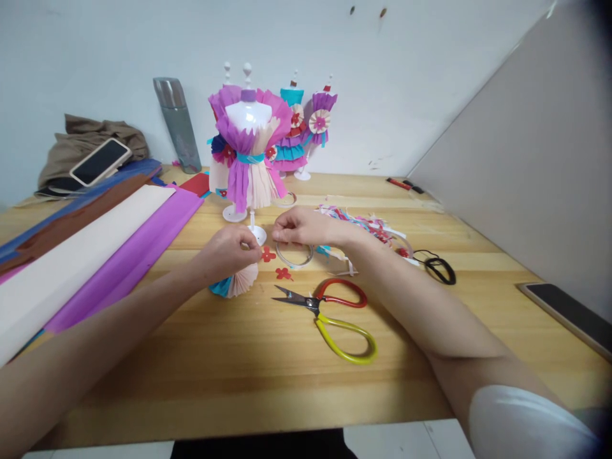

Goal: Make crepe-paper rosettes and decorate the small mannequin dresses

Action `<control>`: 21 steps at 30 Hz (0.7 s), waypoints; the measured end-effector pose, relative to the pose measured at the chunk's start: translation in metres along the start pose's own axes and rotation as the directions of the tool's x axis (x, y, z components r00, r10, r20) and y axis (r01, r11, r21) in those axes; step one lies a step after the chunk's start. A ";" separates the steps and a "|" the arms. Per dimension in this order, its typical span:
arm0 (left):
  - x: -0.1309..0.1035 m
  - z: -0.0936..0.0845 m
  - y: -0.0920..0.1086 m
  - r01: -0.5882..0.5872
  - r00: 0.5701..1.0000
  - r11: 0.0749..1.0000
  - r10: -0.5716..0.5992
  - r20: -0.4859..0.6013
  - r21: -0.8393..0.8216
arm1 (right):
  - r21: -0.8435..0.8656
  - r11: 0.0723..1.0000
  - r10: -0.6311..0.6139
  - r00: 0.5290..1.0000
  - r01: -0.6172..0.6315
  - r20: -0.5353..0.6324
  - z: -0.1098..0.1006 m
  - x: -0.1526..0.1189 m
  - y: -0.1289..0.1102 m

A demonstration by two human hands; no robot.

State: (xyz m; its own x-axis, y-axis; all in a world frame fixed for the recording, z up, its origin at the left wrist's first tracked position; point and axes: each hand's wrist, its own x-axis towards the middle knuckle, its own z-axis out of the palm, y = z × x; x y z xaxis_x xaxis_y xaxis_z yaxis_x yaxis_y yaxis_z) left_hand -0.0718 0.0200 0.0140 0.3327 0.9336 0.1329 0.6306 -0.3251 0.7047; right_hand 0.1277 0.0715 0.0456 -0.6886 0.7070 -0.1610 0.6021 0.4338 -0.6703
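My left hand (233, 253) is closed, thumb and fingers pinched together, above a pleated blue and cream paper piece (243, 282). My right hand (302, 227) is also closed in a pinch, over the edge of a clear tape ring (295, 256); anything between either hand's fingers is too small to make out. Two red paper flowers (268, 254) (284, 274) lie between and below my hands. Scissors (313, 304) with one red and one yellow handle lie spread apart nearer me. Just behind my hands stands a white mannequin in a purple and cream paper dress (249, 159).
More dressed mannequins (319, 121) stand by the wall. Coloured paper sheets (119, 255), a phone (101, 162), cloth (86, 143) and a bottle (178, 124) are at left. Paper scraps (368, 226), a black cord (440, 270) and another phone (568, 312) are at right.
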 end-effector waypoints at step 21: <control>0.014 0.020 -0.013 -0.215 0.973 0.957 0.192 0.132 0.194 | -0.320 0.944 -0.043 0.991 0.082 0.128 0.021 0.007 0.000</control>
State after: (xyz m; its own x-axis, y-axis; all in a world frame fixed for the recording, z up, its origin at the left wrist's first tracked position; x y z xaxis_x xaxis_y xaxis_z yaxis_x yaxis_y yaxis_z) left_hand -0.0613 0.0343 -0.0074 0.5372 0.8257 0.1719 0.6684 -0.5411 0.5104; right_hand 0.1138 0.0645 0.0292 -0.7597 0.6107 -0.2235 0.6412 0.6459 -0.4144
